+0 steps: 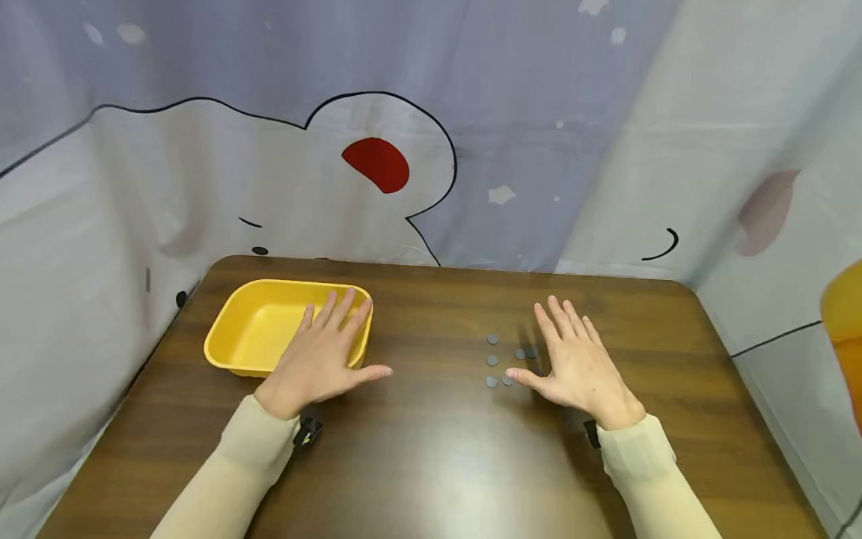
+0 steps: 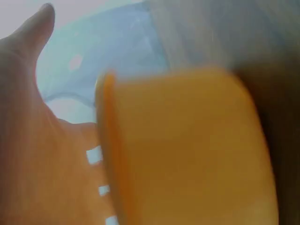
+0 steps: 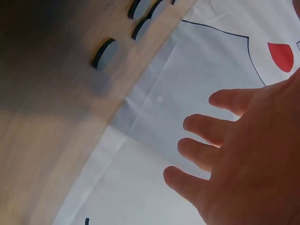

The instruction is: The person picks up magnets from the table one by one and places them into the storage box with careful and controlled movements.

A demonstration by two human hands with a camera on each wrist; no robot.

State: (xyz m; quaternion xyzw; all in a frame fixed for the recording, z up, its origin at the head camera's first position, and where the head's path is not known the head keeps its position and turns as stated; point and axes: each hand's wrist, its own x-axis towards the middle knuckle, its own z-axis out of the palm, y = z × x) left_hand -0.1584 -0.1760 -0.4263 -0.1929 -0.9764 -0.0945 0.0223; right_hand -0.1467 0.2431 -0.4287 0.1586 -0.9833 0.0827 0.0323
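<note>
My left hand (image 1: 316, 359) is spread flat over the right side of a yellow plastic basin (image 1: 236, 329), fingers straight and palm down, holding nothing. The left wrist view shows the basin's outer wall (image 2: 187, 150) close beside the palm. My right hand (image 1: 579, 367) hovers over the table with straight, parted fingers and nothing in them. Several small grey discs (image 1: 492, 360) lie by its thumb, partly overlapped by the hand in the head view. Seen from the right wrist, the discs (image 3: 106, 54) are thick and dark-edged, below the hand on the wood.
Both hands are above a brown wooden table (image 1: 431, 449) with rounded back corners. A printed curtain (image 1: 512, 135) hangs right behind the table and along its sides. Something yellow and orange (image 1: 845, 329) shows at the far right edge.
</note>
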